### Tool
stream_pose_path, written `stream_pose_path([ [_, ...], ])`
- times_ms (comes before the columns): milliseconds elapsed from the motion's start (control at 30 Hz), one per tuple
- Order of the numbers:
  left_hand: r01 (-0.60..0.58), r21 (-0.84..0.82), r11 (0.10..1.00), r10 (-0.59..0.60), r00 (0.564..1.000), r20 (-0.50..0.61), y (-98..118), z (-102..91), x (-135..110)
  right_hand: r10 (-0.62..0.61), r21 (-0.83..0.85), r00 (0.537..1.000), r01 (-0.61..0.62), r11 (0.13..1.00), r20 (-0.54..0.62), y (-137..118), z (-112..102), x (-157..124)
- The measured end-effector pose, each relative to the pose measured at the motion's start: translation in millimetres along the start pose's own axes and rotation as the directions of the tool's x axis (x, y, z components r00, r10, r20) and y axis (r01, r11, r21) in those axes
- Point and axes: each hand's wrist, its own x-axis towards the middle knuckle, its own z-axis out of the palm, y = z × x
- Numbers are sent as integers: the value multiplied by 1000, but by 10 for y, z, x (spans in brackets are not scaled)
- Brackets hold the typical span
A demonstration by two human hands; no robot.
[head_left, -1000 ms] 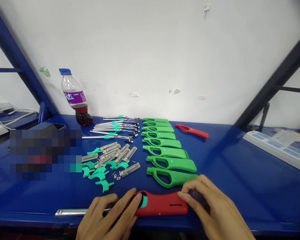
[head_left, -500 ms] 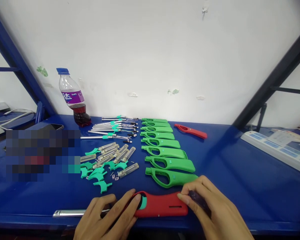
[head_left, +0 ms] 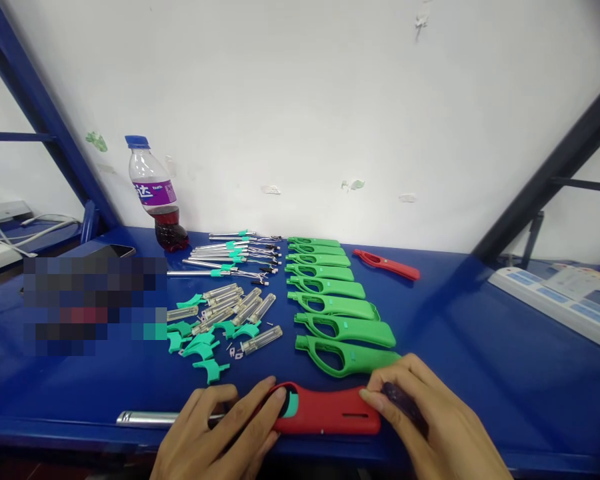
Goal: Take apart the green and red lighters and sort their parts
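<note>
A red lighter body (head_left: 330,411) with a teal trigger lies at the near edge of the blue table (head_left: 480,360); its silver metal tube (head_left: 150,419) sticks out to the left. My left hand (head_left: 220,437) pinches the trigger end, fingers curled around it. My right hand (head_left: 430,427) is closed on the body's right end and holds a small dark object whose nature I cannot make out. Just behind lies a row of several green lighter bodies (head_left: 340,313).
Left of the green row are teal triggers (head_left: 200,343), clear fuel tubes (head_left: 235,310) and silver rods (head_left: 230,257). A second red lighter body (head_left: 386,265) lies further back. A drink bottle (head_left: 156,193) stands by the wall. A white power strip (head_left: 555,300) lies right.
Both hands stay on the red lighter body; only the view has shifted slightly.
</note>
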Motion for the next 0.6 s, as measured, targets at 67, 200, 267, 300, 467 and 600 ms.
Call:
stream_pose_path([
  [67,2,-10,1000,-2,1000,-2,2,-3,-1,-5,-6,1000,5,1000,-19,-25,0,-10],
  [200,-2,-18,1000,2,1000,-12,1,-3,-15,-73,9,996,74,997,-52,-77,-38,-47],
  [267,-13,-6,1000,13,1000,0,-4,-2,-20,-94,-1,991,94,996,-99,-86,-58,-56],
  [300,-18,-1,1000,18,1000,9,-8,-1,-21,-93,-13,989,92,996,-118,-86,-64,-55],
  [467,-26,6,1000,26,1000,3,-12,5,-5,-102,-105,992,94,990,-79,-70,-53,-25],
  [600,-8,-10,1000,8,1000,1,-4,13,11,-141,-215,986,120,969,-86,-83,8,-8],
])
